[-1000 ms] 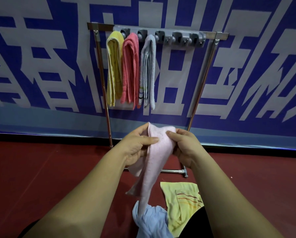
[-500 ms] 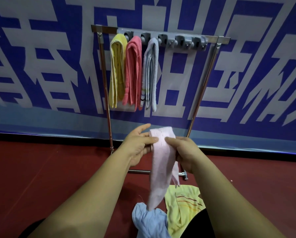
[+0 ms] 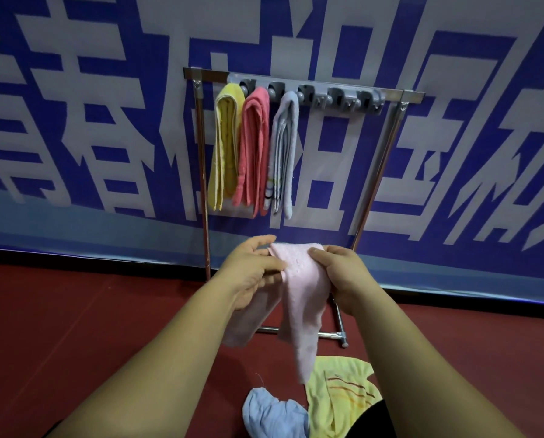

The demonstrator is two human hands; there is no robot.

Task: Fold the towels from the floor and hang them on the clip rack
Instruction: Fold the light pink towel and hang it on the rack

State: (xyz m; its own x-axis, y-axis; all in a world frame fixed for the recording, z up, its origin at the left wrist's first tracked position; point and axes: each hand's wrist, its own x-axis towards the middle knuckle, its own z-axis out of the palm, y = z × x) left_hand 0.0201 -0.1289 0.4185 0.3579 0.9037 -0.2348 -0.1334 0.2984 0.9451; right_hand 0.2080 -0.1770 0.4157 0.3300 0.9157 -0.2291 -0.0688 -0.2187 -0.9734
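A pale pink towel [image 3: 299, 301] hangs in the air in front of me, held at its top fold. My left hand [image 3: 253, 270] pinches its left side and my right hand [image 3: 340, 273] grips its right side. One part of the towel droops under my left hand, the longer part hangs down in the middle. The clip rack [image 3: 305, 94] stands behind, with a yellow towel [image 3: 225, 147], a coral towel [image 3: 253, 150] and a grey towel [image 3: 283, 153] hanging from its left clips. A blue towel [image 3: 274, 412] and a yellow striped towel [image 3: 337, 393] lie on the floor below.
The rack's metal legs [image 3: 337, 335] rest on the red floor [image 3: 74, 327] just beyond my hands. A blue and white banner wall [image 3: 454, 153] stands close behind the rack. The grey clips [image 3: 353, 99] on the right side of the rack hold nothing.
The pink towel's lower end has swung up off the floor pile, and a second part now droops under my left hand. Both hands keep hold of its top.
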